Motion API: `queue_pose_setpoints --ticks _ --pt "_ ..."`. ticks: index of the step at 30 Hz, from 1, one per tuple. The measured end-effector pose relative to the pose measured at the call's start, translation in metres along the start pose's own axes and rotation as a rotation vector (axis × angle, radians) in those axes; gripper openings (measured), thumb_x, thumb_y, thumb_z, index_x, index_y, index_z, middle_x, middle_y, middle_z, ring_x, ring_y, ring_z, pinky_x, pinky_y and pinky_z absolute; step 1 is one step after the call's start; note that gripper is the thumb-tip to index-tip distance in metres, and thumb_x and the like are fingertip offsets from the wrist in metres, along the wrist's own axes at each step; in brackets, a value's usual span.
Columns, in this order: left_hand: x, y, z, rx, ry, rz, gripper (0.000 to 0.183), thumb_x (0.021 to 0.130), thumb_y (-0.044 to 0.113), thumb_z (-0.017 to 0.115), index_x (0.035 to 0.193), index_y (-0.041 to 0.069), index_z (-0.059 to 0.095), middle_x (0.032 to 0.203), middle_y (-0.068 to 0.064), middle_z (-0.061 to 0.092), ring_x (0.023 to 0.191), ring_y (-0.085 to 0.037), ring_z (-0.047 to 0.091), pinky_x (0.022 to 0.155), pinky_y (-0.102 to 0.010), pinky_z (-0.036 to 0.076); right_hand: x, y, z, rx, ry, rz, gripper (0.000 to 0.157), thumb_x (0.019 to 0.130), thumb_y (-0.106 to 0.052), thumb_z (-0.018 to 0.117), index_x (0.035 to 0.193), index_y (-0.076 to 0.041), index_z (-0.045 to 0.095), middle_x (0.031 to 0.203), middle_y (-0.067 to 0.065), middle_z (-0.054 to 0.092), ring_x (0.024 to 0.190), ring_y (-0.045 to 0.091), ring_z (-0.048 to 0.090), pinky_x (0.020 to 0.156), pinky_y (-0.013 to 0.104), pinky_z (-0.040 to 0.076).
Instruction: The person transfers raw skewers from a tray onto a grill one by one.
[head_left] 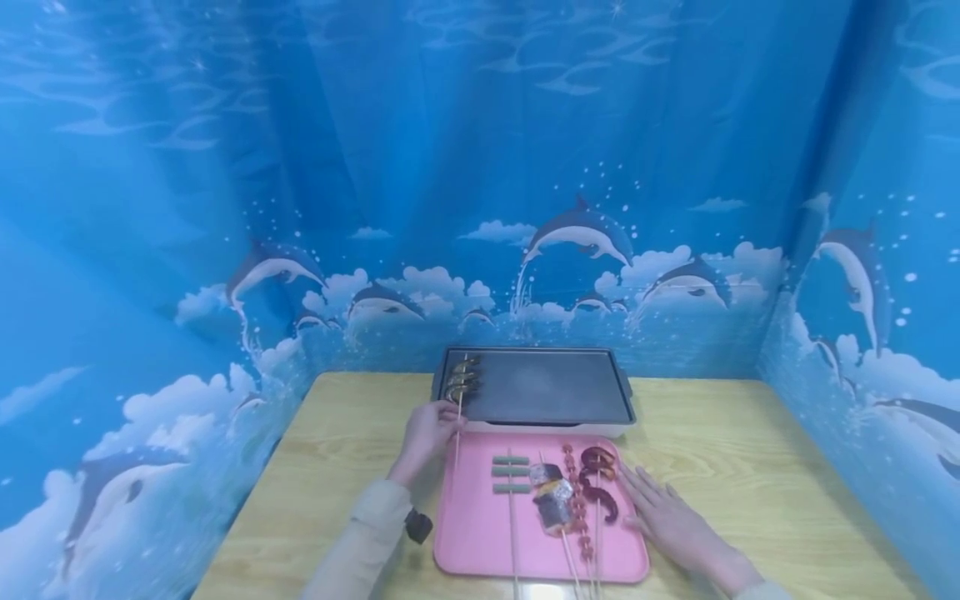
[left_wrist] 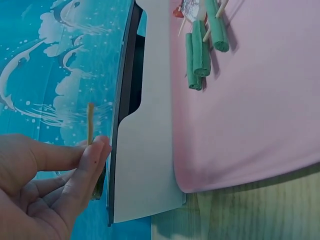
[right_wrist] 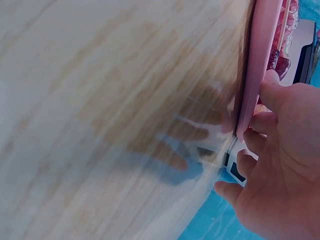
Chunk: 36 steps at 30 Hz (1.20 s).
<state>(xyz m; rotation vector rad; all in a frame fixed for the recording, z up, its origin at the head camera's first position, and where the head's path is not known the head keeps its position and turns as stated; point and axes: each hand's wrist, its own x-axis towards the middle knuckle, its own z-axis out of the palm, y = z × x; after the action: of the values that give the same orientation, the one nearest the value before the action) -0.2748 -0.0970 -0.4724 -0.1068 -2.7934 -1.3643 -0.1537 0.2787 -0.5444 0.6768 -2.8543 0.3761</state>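
My left hand pinches the stick of a skewer at the griddle's front left corner. Several dark curled pieces on that skewer lie over the left side of the black griddle. In the left wrist view the thumb and fingers close on the thin wooden stick. My right hand lies at the right edge of the pink tray, its fingers extended. The right wrist view shows the thumb and fingertips right at the tray's rim.
The tray carries a skewer of green rolls, one of silvery chunks, one of small red pieces and one of dark red curled pieces. Their sticks reach past the tray's front edge. A dolphin-print curtain surrounds the wooden table.
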Motion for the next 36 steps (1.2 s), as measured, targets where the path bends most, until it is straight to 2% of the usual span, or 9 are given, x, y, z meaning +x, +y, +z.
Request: queue_pose_setpoints --ticks 4,9,13,19,25,29,33,36 --pt "0.005 0.0 -0.001 0.027 0.002 -0.01 0.023 0.083 0.016 0.067 0.101 0.003 0.067 0.09 -0.008 0.07 0.078 -0.018 0.066 0.066 -0.028 0.055 0.001 -0.005 -0.003 0.005 -0.043 0.041 0.059 0.091 -0.035 0.054 0.139 -0.005 0.037 0.146 0.013 0.032 0.13 0.039 0.032 0.099 0.064 0.03" --pt "0.008 0.0 -0.002 0.013 -0.013 -0.05 0.023 0.084 0.015 0.065 0.104 0.003 0.067 0.087 -0.007 0.07 0.069 -0.014 0.065 0.06 -0.024 0.054 0.002 -0.004 -0.001 0.008 -0.069 0.06 0.06 0.092 -0.035 0.053 0.141 -0.007 0.034 0.148 0.011 0.03 0.133 0.038 0.029 0.101 0.063 0.027" --pt "0.009 -0.003 -0.001 0.065 0.036 -0.038 0.023 0.083 0.018 0.067 0.103 0.005 0.069 0.079 -0.003 0.07 0.062 -0.01 0.062 0.058 -0.026 0.053 0.001 -0.005 -0.002 0.017 -0.086 0.077 0.06 0.092 -0.036 0.052 0.142 -0.008 0.033 0.148 0.011 0.029 0.134 0.037 0.027 0.102 0.062 0.026" --pt "0.01 -0.008 0.0 0.189 0.129 0.022 0.016 0.078 0.02 0.073 0.09 0.01 0.073 0.063 0.004 0.066 0.055 -0.007 0.058 0.062 -0.03 0.051 0.002 -0.006 -0.002 0.028 -0.097 0.083 0.06 0.093 -0.037 0.051 0.142 -0.009 0.032 0.149 0.01 0.028 0.134 0.037 0.026 0.103 0.062 0.025" --pt "0.01 -0.012 0.003 0.192 0.145 0.032 0.013 0.079 0.022 0.072 0.085 0.01 0.071 0.062 0.003 0.064 0.053 -0.007 0.056 0.054 -0.025 0.048 0.003 -0.005 -0.002 0.034 -0.105 0.089 0.059 0.093 -0.037 0.05 0.142 -0.009 0.033 0.148 0.01 0.029 0.134 0.037 0.026 0.103 0.063 0.024" --pt "0.002 -0.002 0.0 0.167 0.15 0.024 0.021 0.086 0.029 0.064 0.093 0.01 0.069 0.068 0.002 0.066 0.053 -0.007 0.058 0.05 -0.023 0.05 0.003 -0.005 -0.002 0.027 -0.092 0.078 0.059 0.093 -0.036 0.051 0.142 -0.008 0.033 0.148 0.01 0.029 0.134 0.037 0.027 0.103 0.063 0.024" --pt "-0.014 0.015 -0.005 0.149 0.162 0.089 0.023 0.091 0.033 0.057 0.097 0.014 0.069 0.075 0.002 0.068 0.058 -0.004 0.059 0.053 -0.021 0.051 0.002 -0.003 -0.002 0.025 -0.056 0.063 0.059 0.092 -0.035 0.053 0.141 -0.007 0.035 0.147 0.011 0.031 0.132 0.038 0.03 0.101 0.064 0.026" --pt "-0.029 0.025 -0.005 0.084 0.132 0.125 0.023 0.092 0.032 0.056 0.098 0.014 0.069 0.077 0.001 0.069 0.061 -0.005 0.061 0.054 -0.02 0.051 0.001 -0.002 -0.002 0.027 -0.036 0.047 0.058 0.091 -0.033 0.054 0.14 -0.007 0.036 0.146 0.013 0.033 0.131 0.039 0.032 0.098 0.066 0.028"
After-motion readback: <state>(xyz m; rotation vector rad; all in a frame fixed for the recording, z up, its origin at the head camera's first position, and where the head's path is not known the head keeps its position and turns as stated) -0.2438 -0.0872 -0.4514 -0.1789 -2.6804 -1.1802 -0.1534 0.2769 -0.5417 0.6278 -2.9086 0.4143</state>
